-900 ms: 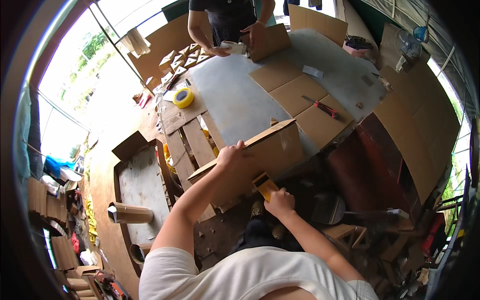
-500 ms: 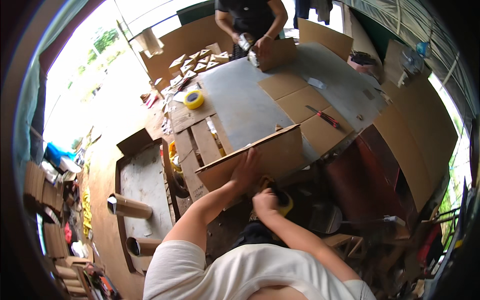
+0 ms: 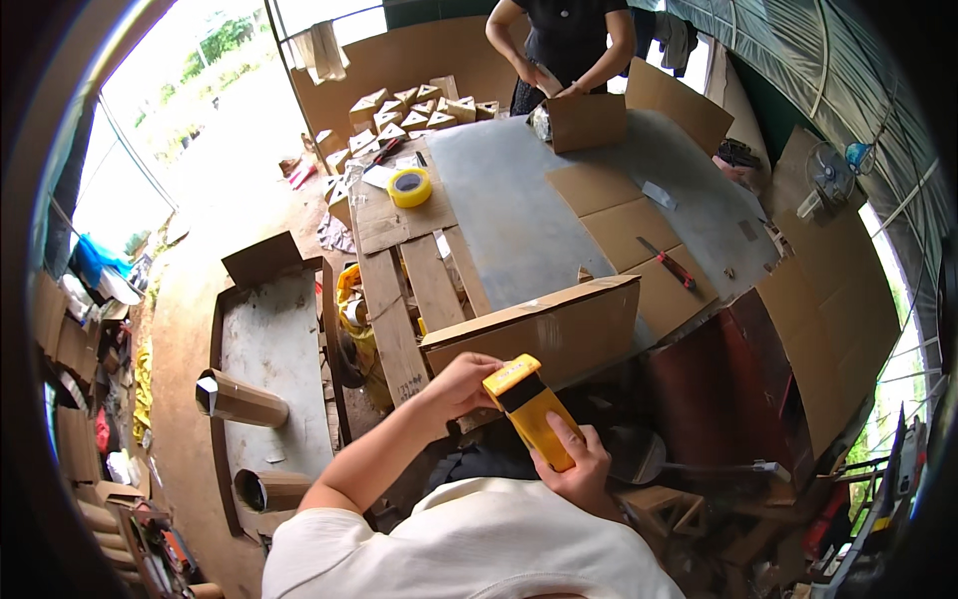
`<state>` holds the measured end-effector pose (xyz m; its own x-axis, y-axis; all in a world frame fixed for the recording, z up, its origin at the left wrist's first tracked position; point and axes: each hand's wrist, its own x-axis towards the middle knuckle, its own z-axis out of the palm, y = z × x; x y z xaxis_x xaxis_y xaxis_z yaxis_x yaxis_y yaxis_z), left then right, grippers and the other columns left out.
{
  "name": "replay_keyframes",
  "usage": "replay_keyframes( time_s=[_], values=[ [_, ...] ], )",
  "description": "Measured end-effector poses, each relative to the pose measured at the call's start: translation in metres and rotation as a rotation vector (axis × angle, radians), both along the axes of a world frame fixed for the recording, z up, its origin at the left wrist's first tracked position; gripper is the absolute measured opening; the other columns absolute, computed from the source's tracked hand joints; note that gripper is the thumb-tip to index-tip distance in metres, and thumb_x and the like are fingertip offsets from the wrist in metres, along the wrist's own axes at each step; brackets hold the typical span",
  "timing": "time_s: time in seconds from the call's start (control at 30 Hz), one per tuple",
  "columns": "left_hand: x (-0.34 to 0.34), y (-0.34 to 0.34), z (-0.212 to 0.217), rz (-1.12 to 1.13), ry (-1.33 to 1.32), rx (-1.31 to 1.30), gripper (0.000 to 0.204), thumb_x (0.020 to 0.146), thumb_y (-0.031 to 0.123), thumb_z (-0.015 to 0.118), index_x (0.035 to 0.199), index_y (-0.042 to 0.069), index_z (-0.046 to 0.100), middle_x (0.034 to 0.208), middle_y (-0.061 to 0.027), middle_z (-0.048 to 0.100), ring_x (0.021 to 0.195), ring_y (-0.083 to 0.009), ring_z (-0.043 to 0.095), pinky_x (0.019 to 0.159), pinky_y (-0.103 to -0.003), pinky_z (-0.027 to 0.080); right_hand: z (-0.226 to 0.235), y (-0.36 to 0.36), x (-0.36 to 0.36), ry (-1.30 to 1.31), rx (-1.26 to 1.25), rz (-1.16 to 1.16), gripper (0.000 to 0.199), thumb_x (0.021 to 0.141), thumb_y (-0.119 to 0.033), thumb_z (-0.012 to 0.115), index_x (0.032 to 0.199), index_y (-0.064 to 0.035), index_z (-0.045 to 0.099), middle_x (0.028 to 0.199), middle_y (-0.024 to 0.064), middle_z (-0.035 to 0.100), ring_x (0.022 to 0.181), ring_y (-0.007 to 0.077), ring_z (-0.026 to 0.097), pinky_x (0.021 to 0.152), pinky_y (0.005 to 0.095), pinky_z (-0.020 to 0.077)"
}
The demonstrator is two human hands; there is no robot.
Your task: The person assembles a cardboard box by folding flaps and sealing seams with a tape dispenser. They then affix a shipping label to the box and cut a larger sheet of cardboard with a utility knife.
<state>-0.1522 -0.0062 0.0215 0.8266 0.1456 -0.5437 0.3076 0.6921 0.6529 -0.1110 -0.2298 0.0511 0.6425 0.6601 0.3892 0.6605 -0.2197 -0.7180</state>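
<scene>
Above my lap, my right hand [image 3: 579,461] is wrapped round the lower end of a yellow, box-shaped tool with a black band [image 3: 539,419]; its exact kind is not plain. The fingers of my left hand [image 3: 463,385] are curled in at the tool's upper end, with their tips partly hidden there. Just beyond both hands, a flat cardboard box [image 3: 559,334] stands on its long edge against the near side of the table. Neither hand touches this box.
On the grey-topped table [image 3: 489,230] lie a cardboard sheet [image 3: 624,232], a red-handled knife [image 3: 671,266] and a yellow tape roll [image 3: 410,187]. Across it, a person [image 3: 569,50] handles an open carton [image 3: 589,123]. Cardboard tubes [image 3: 244,399] stand at left; a fan [image 3: 830,172] is far right.
My left hand has left the cardboard box and come back to the yellow tool. My right hand has raised the tool from beside the box. The person opposite has put something silvery into the carton.
</scene>
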Motion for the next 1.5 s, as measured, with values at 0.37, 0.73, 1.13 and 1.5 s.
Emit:
replay_keyframes(
  time_s=[0.37,0.73,1.13,1.5],
  values=[
    [0.044,0.161,-0.031,-0.146,0.011,0.905,0.021,0.085,0.015,0.055,0.082,-0.004,0.064,0.072,-0.0097,0.066,0.062,-0.0142,0.064,0.057,-0.025,0.053,-0.018,0.063,-0.039,-0.078,-0.21,-0.113,0.062,0.059,-0.015,0.072,0.118,-0.0197,0.055,0.077,0.0093,0.049,0.06,0.0244,0.056,0.052,0.0354,0.0509],
    [0.028,0.138,-0.167,-0.36,-0.089,1.573,0.023,0.081,0.018,0.054,0.101,0.015,0.065,0.096,-0.0098,0.064,0.085,-0.0264,0.062,0.076,-0.034,0.049,-0.04,0.081,-0.045,-0.097,-0.452,-0.19,0.061,0.058,-0.018,0.072,0.117,-0.0221,0.056,0.075,0.0101,0.048,0.059,0.0286,0.054,0.054,0.0377,0.0496],
    [0.02,0.071,-0.059,-0.673,0.216,1.356,0.073,0.078,0.066,0.043,0.095,-0.004,0.05,0.094,-0.0259,0.058,0.093,-0.039,0.055,0.081,-0.041,0.043,-0.06,0.05,-0.026,-0.123,-0.357,-0.075,0.06,0.06,-0.02,0.071,0.118,-0.0248,0.054,0.075,0.0107,0.047,0.059,0.0297,0.056,0.055,0.0385,0.0508],
    [0.017,0.061,-0.059,-0.761,0.367,1.555,0.073,0.053,0.054,0.073,0.104,0.004,0.057,0.098,-0.017,0.061,0.095,-0.0325,0.057,0.081,-0.039,0.046,-0.072,0.065,-0.016,0.011,-0.81,0.067,0.039,0.069,-0.027,0.06,0.107,-0.0164,0.059,0.088,0.0189,0.06,0.078,0.033,0.062,0.067,0.0398,0.0516]
  ],
)
